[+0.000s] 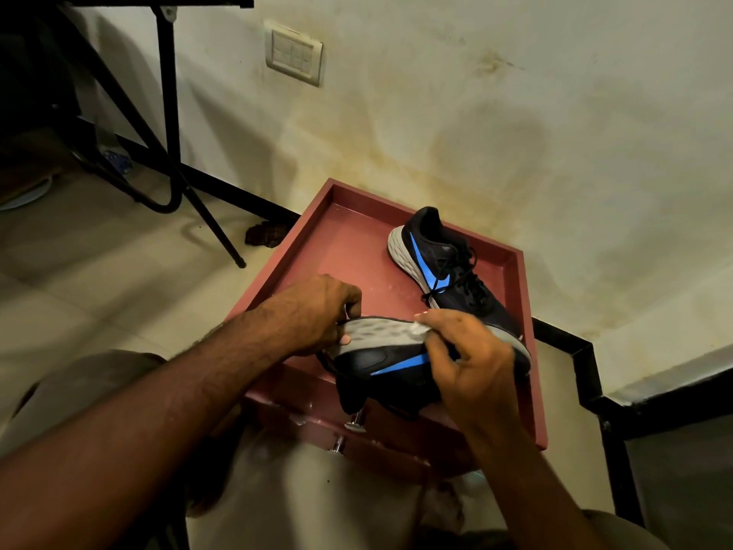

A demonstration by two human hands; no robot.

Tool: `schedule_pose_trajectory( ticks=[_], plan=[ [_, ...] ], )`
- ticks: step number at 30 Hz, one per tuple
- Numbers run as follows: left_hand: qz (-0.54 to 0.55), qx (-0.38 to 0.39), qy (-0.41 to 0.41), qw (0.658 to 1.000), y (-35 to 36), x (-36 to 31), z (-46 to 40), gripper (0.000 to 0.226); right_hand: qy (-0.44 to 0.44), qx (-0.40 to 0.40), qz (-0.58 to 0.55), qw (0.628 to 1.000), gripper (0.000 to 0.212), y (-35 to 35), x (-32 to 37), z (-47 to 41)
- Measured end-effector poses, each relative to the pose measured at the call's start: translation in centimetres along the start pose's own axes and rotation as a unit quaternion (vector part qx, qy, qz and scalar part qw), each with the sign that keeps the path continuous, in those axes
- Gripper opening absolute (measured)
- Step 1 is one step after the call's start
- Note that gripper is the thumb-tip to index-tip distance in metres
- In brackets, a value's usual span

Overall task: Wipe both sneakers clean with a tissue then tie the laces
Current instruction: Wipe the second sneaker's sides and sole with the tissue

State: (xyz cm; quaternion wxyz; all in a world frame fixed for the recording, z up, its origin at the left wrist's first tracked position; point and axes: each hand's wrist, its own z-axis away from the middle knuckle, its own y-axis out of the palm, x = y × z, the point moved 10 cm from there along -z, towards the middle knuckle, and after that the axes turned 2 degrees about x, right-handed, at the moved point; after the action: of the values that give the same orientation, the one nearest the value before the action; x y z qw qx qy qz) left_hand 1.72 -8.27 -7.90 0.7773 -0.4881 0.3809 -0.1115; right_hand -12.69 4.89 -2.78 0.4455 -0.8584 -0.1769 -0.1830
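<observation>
Far left, black folding legs (170, 113) stand on the tiled floor below a wall switch (294, 53). Your left hand (313, 311) curls round one end of the near sneaker (388, 363), thumb against its grey sole. You hold that shoe on its side over the front of the red tray-topped table (349, 248), sole facing away from you. Your right hand (468, 359) wraps the shoe's other end, fingers pressing a small white tissue (420, 330) against the sole. Further right, the second sneaker (444, 264) sits upright on the tray by the wall, laces loose.
</observation>
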Motion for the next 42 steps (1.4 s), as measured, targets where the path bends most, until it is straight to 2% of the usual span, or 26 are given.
schedule_pose_trajectory(
  ticks=[2,5,9,12,16,21,24,26,28,34,38,42],
  plan=[
    [0.001,0.003,-0.001,1.000,0.1,0.0,-0.1,0.023,0.010,-0.024,0.017,1.000,0.024,-0.9,-0.9,-0.2],
    [0.002,0.009,-0.001,1.000,0.1,0.0,-0.2,0.026,0.015,0.017,0.033,0.999,0.030,1.2,-0.8,0.6],
    [-0.002,0.008,0.001,1.000,0.1,-0.1,-0.2,0.026,-0.042,0.042,0.036,0.998,0.020,4.1,1.0,1.4],
    [-0.008,0.001,0.003,1.000,0.1,-0.1,-0.2,0.024,-0.018,0.017,-0.011,1.000,0.033,4.1,1.1,1.0],
    [-0.023,0.007,0.005,1.000,0.2,-0.3,-0.2,0.023,-0.024,0.010,-0.033,0.999,0.018,4.6,2.1,0.4],
    [-0.021,0.010,-0.006,1.000,0.4,-0.2,-0.4,0.024,-0.058,0.075,0.065,0.993,0.012,5.4,2.7,0.4],
    [-0.023,0.002,-0.009,1.000,0.3,0.0,-0.4,0.024,-0.008,0.028,0.150,0.988,0.008,1.8,-0.6,-0.3],
    [-0.028,-0.002,-0.009,1.000,0.2,0.0,-0.3,0.026,0.042,0.010,0.178,0.983,0.011,-0.8,-2.9,-0.5],
    [-0.038,-0.003,-0.008,0.999,0.1,-0.2,-0.2,0.027,0.050,-0.002,0.192,0.980,0.011,-1.6,-3.1,-0.2],
    [-0.061,-0.015,0.015,0.998,-0.2,-1.0,-0.1,0.025,-0.026,0.017,0.097,0.995,0.013,4.3,1.8,0.4],
    [-0.053,-0.006,0.018,0.998,-0.3,-0.9,-0.1,0.022,-0.024,0.009,0.078,0.997,0.014,5.4,2.7,0.1],
    [-0.071,-0.010,0.027,0.997,-0.5,-1.4,-0.3,0.018,-0.098,0.061,0.052,0.992,0.011,7.3,5.1,0.6]
  ],
)
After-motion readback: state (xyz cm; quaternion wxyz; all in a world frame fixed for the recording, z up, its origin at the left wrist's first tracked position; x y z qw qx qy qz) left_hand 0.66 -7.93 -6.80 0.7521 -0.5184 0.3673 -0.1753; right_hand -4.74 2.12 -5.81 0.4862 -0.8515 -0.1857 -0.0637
